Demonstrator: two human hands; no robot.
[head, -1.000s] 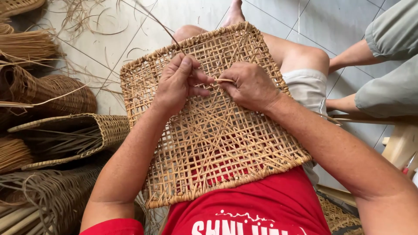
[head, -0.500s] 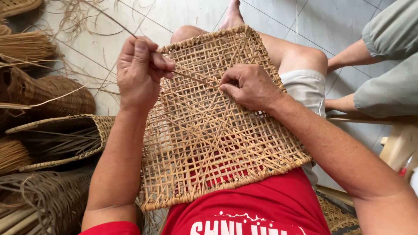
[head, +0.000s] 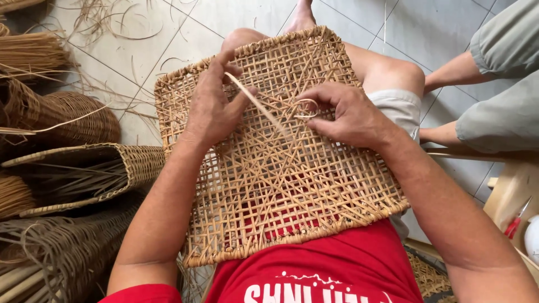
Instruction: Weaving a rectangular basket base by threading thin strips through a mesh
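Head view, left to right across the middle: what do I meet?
Woven baskets → left hand → cane strip → right hand on the woven cane panel → another person's grey sleeve.

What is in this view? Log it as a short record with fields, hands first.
left hand: left hand pinches a thin pale cane strip above the panel
right hand: right hand presses the strip's loop onto the weave
work: square tan open-weave cane panel resting on the lap
left side: woven brown baskets on grey tiled floor
right side: another person's sleeve
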